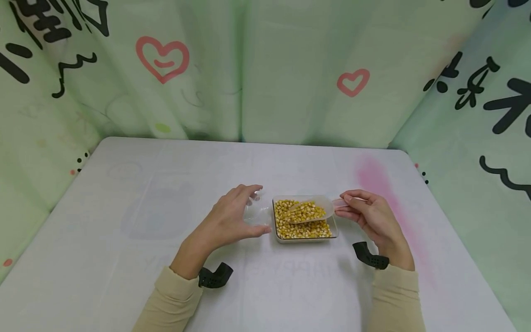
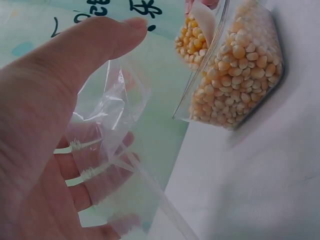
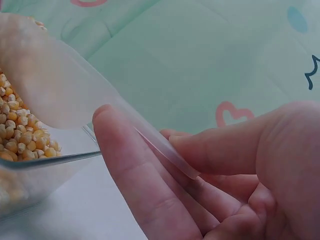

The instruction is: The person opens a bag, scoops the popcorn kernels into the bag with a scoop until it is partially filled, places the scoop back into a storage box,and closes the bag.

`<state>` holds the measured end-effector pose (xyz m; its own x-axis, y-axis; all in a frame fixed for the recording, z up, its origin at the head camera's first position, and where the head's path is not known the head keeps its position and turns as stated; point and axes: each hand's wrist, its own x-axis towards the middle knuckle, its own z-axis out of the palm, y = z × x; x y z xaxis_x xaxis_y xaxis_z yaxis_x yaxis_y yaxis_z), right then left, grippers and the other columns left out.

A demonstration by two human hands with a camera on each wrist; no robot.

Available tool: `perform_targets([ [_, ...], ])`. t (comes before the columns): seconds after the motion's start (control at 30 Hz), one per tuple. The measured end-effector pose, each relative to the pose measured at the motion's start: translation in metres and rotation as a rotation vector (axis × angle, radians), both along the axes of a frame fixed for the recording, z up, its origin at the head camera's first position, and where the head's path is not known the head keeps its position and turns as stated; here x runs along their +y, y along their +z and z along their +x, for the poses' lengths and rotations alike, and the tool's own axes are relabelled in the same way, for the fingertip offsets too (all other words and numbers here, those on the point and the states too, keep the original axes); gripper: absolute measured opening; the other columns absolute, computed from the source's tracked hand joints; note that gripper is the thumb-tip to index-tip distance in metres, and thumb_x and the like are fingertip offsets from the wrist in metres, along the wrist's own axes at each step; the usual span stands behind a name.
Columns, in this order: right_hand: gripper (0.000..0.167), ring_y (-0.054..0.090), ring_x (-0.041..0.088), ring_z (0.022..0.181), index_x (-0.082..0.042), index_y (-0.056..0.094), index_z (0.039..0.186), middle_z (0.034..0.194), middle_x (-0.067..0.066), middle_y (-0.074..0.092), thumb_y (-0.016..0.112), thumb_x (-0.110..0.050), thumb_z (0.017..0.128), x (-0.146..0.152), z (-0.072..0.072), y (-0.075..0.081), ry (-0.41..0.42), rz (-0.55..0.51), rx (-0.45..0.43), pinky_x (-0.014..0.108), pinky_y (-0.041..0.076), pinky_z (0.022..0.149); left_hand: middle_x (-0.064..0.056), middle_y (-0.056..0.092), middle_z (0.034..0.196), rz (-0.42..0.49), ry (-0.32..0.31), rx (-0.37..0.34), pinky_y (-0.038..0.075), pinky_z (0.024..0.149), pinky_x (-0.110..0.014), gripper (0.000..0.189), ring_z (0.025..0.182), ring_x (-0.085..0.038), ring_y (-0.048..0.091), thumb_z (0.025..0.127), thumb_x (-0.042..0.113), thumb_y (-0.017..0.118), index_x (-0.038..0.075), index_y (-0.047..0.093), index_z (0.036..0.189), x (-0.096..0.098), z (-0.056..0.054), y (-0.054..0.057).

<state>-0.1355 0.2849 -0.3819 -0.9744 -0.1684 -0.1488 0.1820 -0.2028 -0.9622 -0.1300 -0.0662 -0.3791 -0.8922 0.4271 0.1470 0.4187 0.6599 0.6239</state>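
Observation:
In the head view a glass container of yellow corn kernels sits mid-table. My right hand pinches the handle of a translucent plastic scoop between thumb and fingers. Corn kernels heap in its bowl, above the container. To the container's left, my left hand is spread wide around a clear plastic bag, thumb and fingers far apart. The left wrist view shows the fingers through the film; whether they lie inside the bag I cannot tell.
A white tabletop carries a pink patch on the right. Pale green curtains with red hearts and black writing hang behind it and at both sides. Each wrist wears a black band.

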Motion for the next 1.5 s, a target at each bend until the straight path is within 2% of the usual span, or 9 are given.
perform_targets([
  [0.5,0.012,0.075,0.018,0.080,0.001,0.067,0.105,0.094,0.007,0.073,0.057,-0.004,0.098,0.000,0.000,0.004,-0.020,-0.067,0.014,0.031,0.058,0.079,0.002,0.059,0.122,-0.025,-0.005,-0.016,0.045,0.094,-0.045,0.087,0.110,-0.019,0.059,0.073,0.050,0.082,0.015,0.047,0.144,0.002,-0.001,-0.001],
  [0.73,0.014,0.075,0.018,0.081,0.001,0.068,0.104,0.095,0.007,0.071,0.056,-0.003,0.098,-0.001,0.001,0.006,-0.023,-0.096,0.020,0.031,0.058,0.080,-0.003,0.061,0.123,-0.017,-0.024,-0.029,0.046,0.093,-0.045,0.087,0.110,-0.018,0.058,0.073,0.050,0.082,0.015,0.046,0.144,0.003,-0.001,-0.003],
  [1.0,0.014,0.074,0.018,0.081,0.000,0.068,0.104,0.096,0.006,0.072,0.055,-0.003,0.099,-0.003,0.001,0.010,-0.014,-0.142,0.034,0.031,0.058,0.079,0.003,0.060,0.121,-0.037,-0.039,-0.010,0.046,0.094,-0.044,0.087,0.110,-0.016,0.058,0.073,0.052,0.082,0.016,0.047,0.143,0.008,-0.001,-0.005],
  [1.17,0.015,0.075,0.019,0.080,0.000,0.069,0.103,0.095,0.007,0.072,0.054,-0.002,0.099,-0.007,0.001,0.013,-0.005,-0.152,0.043,0.031,0.058,0.079,0.003,0.059,0.121,-0.037,-0.044,-0.023,0.045,0.096,-0.044,0.087,0.111,-0.016,0.057,0.073,0.051,0.082,0.015,0.046,0.144,0.010,0.000,-0.007],
  [1.5,0.015,0.075,0.021,0.081,0.001,0.067,0.105,0.094,0.009,0.073,0.054,0.001,0.099,-0.023,0.004,0.018,0.019,-0.130,0.080,0.033,0.058,0.079,0.002,0.061,0.118,-0.031,-0.071,0.054,0.047,0.091,-0.042,0.087,0.107,-0.016,0.059,0.072,0.050,0.083,0.013,0.047,0.142,0.018,0.001,-0.011],
])
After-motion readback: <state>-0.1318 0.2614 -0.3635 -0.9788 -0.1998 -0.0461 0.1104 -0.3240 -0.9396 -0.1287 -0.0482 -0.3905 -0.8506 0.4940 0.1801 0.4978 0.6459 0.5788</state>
